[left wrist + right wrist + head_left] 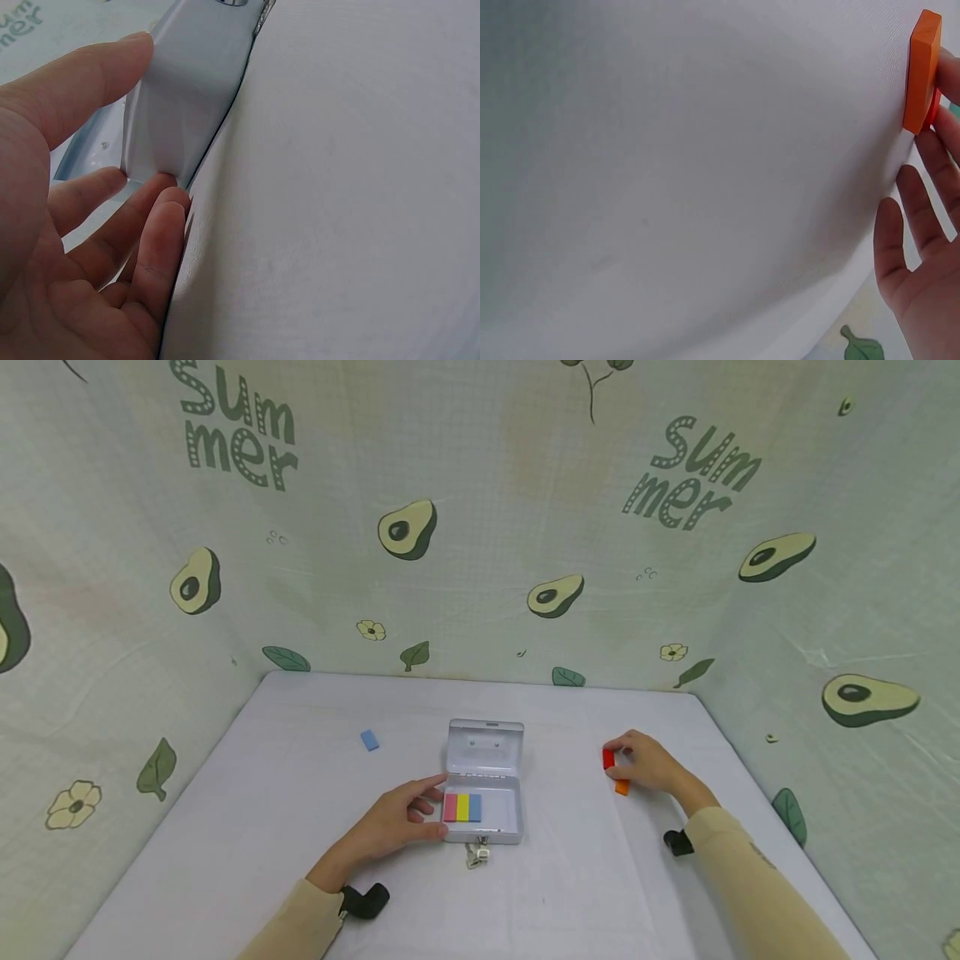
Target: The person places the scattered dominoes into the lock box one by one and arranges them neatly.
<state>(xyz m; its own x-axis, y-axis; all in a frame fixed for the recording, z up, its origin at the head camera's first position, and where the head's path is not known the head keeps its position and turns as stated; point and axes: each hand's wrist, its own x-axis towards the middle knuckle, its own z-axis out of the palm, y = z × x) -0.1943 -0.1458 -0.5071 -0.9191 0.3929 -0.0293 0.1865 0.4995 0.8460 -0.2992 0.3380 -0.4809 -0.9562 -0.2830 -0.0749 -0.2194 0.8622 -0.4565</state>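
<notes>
A small light-grey metal cash box (501, 810) stands with its lid (484, 747) raised. Pink (450, 807), yellow (462, 807) and blue (475, 807) blocks lie side by side in its left part. My left hand (397, 818) holds the box's left side, thumb near the front corner; the left wrist view shows the thumb and fingertips (169, 199) against its wall. To the right, my right hand (647, 764) pinches a red block (608, 758) between thumb and forefinger. An orange block (922, 71) lies beside it, and the red one is mostly hidden behind it in the right wrist view.
Another blue block (370, 740) lies on the white table (300, 810), left of the box and farther back. Keys (474, 855) hang from the lock at the box's front. Patterned cloth walls (480, 543) enclose the table at the back and both sides.
</notes>
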